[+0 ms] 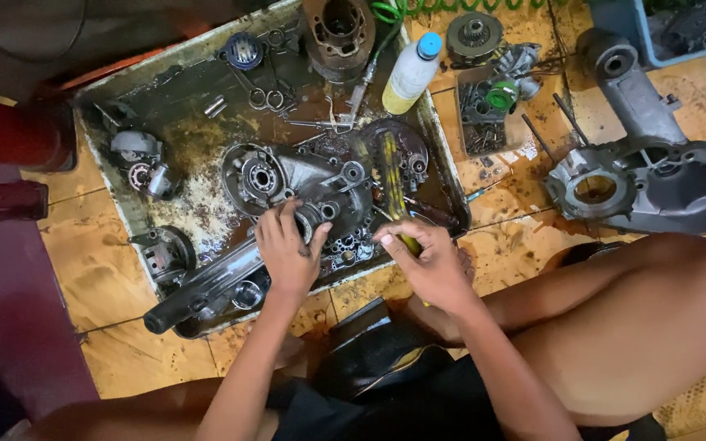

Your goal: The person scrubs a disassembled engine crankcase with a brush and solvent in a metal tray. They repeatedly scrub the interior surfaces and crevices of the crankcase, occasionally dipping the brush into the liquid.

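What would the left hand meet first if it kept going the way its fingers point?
The left hand rests on the grey engine casing in the metal tray, fingers pointing up-frame. Straight on, it would likely meet the casing's round bearing housing first, though depth is hard to judge.

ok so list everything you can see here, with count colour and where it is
metal tray: one, grey and oily, on the tiled floor
engine casing: one, grey, in the tray
second casing: one, grey, on the floor at right
cylinder: one, rusty brown, tray's top edge
plastic bottle: one, white with blue cap, beside the tray
brush: one, yellowish, over the casing
small parts box: one, grey, right of the bottle
left hand: on the engine casing
right hand: gripping the brush
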